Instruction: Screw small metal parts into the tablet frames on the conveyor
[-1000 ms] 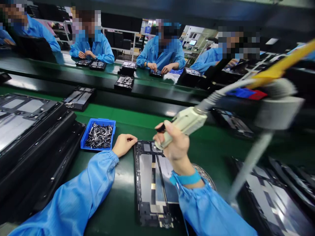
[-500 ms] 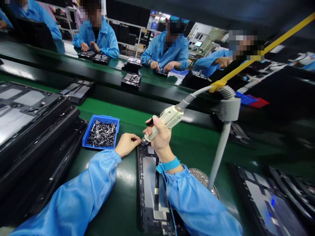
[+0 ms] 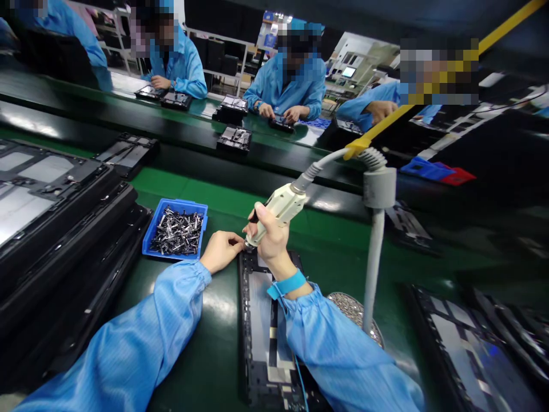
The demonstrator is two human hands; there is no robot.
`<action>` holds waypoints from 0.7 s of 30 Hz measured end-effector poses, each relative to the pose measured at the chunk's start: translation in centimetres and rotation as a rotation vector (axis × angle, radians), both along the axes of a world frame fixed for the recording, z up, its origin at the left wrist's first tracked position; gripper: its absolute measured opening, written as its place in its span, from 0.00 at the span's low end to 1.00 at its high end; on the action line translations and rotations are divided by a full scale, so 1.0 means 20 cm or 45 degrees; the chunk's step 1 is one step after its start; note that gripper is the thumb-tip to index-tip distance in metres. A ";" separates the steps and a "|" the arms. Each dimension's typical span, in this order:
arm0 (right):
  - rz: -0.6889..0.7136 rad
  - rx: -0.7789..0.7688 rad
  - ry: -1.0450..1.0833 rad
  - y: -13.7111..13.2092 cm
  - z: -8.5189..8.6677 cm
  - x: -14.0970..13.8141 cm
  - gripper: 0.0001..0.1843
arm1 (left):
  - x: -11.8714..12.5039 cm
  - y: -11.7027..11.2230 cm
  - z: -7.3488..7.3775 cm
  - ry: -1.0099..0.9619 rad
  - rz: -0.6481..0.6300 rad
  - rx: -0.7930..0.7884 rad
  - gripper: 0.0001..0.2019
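My right hand (image 3: pixel 273 236) is wrapped round a cream-coloured electric screwdriver (image 3: pixel 286 203), tilted, with its tip down at the top left corner of a black device housing (image 3: pixel 259 303). Silver panels and a dark strip show inside the housing. Against that same corner, my left hand (image 3: pixel 221 250) has thumb and forefinger pinched together; whatever lies between them is too small or hidden to make out. A blue wristband (image 3: pixel 291 283) with a thin cord circles my right wrist. Left of my left hand stands a blue tray (image 3: pixel 146 243) of small metal and black parts.
Stacked black housings (image 3: pixel 64 229) fill the left side; more housings (image 3: pixel 463 343) lie at the right. A round dish of screws (image 3: pixel 349 306) sits beside a grey post (image 3: pixel 374 263). Beyond the conveyor (image 3: pixel 180 157), co-workers in blue (image 3: pixel 285 86) handle similar units.
My right hand and the screwdriver have shifted slightly left, and the cable with its yellow strap has swung left too. My left hand keeps its place at the housing's corner.
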State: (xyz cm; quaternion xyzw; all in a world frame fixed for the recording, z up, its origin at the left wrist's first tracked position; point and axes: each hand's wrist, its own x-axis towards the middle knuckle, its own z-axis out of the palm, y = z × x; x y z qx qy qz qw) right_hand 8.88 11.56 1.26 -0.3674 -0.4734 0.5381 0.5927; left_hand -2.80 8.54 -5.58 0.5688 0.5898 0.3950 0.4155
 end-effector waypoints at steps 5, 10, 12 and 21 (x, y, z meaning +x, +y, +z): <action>0.006 0.024 0.011 -0.02 0.00 -0.03 0.21 | 0.00 -0.01 -0.01 0.039 0.001 0.028 0.08; -0.085 0.144 0.234 -0.07 0.18 0.03 0.21 | -0.03 0.04 0.04 0.154 0.005 0.078 0.06; -0.072 0.263 0.389 -0.14 0.31 0.13 0.21 | -0.03 0.03 0.07 0.218 0.030 0.114 0.05; -0.124 0.397 0.175 -0.59 0.39 0.83 0.18 | 0.29 -0.90 -0.01 1.054 -0.663 0.823 0.33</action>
